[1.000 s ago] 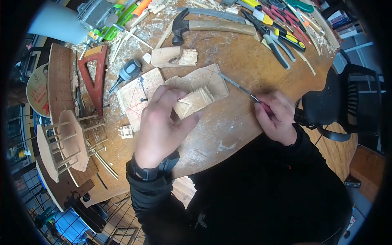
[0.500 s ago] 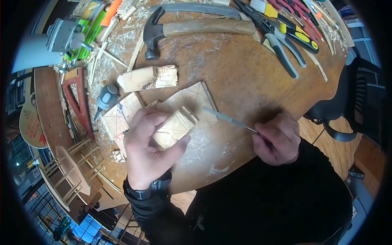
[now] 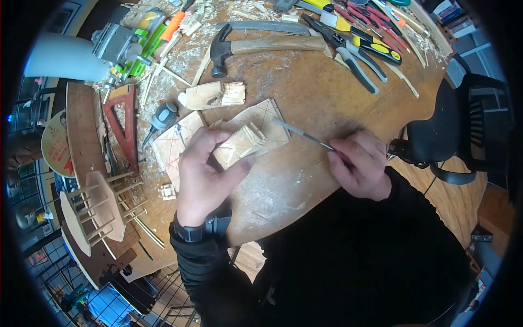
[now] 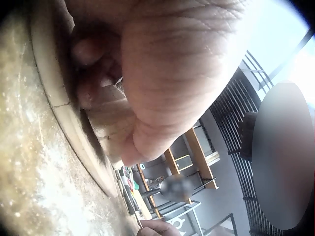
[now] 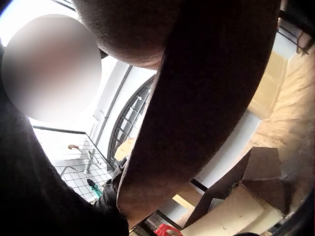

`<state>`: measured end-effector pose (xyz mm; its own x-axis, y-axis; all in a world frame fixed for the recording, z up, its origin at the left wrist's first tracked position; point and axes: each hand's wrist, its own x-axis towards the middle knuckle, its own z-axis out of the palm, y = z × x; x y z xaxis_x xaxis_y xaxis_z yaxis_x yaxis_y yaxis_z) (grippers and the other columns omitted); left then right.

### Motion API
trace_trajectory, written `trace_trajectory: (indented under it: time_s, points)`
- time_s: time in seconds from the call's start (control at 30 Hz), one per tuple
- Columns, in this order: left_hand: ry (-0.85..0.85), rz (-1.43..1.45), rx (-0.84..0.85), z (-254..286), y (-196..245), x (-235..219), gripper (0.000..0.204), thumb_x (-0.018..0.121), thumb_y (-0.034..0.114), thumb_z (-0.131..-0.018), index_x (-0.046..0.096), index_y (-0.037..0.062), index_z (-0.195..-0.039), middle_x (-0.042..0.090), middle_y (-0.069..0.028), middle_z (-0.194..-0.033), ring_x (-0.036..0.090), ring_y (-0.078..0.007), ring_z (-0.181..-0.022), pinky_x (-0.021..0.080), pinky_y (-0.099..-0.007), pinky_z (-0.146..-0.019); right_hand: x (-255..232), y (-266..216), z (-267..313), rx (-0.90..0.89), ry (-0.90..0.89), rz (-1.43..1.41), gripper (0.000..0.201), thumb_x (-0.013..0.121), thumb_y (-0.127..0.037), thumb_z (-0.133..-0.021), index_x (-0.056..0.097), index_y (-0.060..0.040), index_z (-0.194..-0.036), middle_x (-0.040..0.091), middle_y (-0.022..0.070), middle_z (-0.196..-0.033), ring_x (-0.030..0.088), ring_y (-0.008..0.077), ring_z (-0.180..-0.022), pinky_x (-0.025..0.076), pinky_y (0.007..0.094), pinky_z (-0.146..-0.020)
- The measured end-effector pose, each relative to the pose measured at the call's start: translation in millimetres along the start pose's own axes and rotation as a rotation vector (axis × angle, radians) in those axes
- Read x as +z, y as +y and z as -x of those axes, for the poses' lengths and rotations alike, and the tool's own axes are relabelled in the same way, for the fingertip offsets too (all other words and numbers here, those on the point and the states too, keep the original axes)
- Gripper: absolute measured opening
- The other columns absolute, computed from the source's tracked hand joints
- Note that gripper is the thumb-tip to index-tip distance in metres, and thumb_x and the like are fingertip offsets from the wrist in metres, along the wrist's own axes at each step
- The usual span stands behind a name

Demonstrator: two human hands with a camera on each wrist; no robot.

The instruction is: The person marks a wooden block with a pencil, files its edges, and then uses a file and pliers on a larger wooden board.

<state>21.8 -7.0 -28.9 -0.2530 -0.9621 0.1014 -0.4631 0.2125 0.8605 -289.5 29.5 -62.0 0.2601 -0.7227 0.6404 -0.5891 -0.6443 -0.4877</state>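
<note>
In the head view my left hand (image 3: 202,173) holds a small, pale wooden block (image 3: 238,146) between thumb and fingers. Its right end is rough and layered from cutting. The left wrist view shows the thumb (image 4: 167,88) along the block, close over a wooden board. My right hand (image 3: 360,165) grips a slim needle file (image 3: 298,132), its grey end pointing left toward the block. Most of the handle is hidden in the fist. Under and behind the block lie flat wooden boards (image 3: 265,115) marked with red lines. The right wrist view shows little of the work.
A second cut block (image 3: 210,95), a small rotary tool (image 3: 163,117), a claw hammer (image 3: 261,45) and pliers (image 3: 357,65) lie beyond the hands. At left are a red set square (image 3: 126,122) and a wooden model frame (image 3: 101,210). Shavings cover the worktable (image 3: 305,98).
The head view shifted and came back. The file now points at the block's right side over the board, both hands keeping their hold; the red of its handle no longer shows.
</note>
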Motion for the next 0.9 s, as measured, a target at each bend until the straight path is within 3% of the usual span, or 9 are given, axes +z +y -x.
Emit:
trace_trajectory:
  time_s: [0.1,0.2,0.27,0.4,0.9]
  points:
    - [0.007,-0.003,0.002,1,-4,1,0.043,0.091,0.008,-0.076,0.067,-0.0069,-0.108,0.065,-0.0122,-0.098,0.064,-0.0208,-0.093,0.052,-0.031,-0.088,0,-2,0,0.011,-0.006,0.019,0.018,0.079,0.0,-0.079,0.072,0.0014,-0.096,0.058,0.0071,-0.069,0.056,0.0235,-0.056,0.042,0.036,-0.054]
    - [0.024,-0.009,0.078,1,-3,0,0.043,0.091,0.011,-0.077,0.068,-0.0066,-0.109,0.065,-0.0109,-0.098,0.063,-0.0174,-0.084,0.052,-0.0285,-0.078,1,-2,1,0.011,0.002,0.028,0.018,0.08,-0.001,-0.079,0.073,0.0013,-0.095,0.058,0.0071,-0.068,0.056,0.0234,-0.056,0.042,0.0355,-0.054]
    - [-0.001,-0.027,-0.058,2,5,-1,0.043,0.091,0.013,-0.078,0.068,-0.0059,-0.11,0.065,-0.0092,-0.098,0.06,-0.0125,-0.074,0.049,-0.0254,-0.065,2,-1,2,0.007,0.009,0.033,0.018,0.08,-0.001,-0.079,0.073,0.0013,-0.095,0.057,0.0071,-0.068,0.056,0.0233,-0.056,0.042,0.0353,-0.054]
    - [0.003,-0.032,-0.033,2,3,0,0.043,0.091,0.014,-0.079,0.068,-0.0054,-0.111,0.065,-0.0076,-0.097,0.057,-0.0092,-0.067,0.046,-0.0241,-0.057,2,-2,1,0.01,0.013,0.036,0.017,0.079,-0.002,-0.08,0.073,0.0011,-0.095,0.057,0.0071,-0.067,0.056,0.0233,-0.056,0.042,0.0357,-0.053]
    - [0.028,-0.017,0.012,2,-1,0,0.045,0.091,0.015,-0.079,0.069,-0.0078,-0.111,0.065,-0.0091,-0.096,0.059,-0.0112,-0.068,0.048,-0.0253,-0.059,2,-7,-1,0.028,0.02,0.068,0.015,0.078,-0.001,-0.077,0.07,-0.0019,-0.09,0.058,0.0077,-0.068,0.058,0.0263,-0.056,0.045,0.037,-0.055]
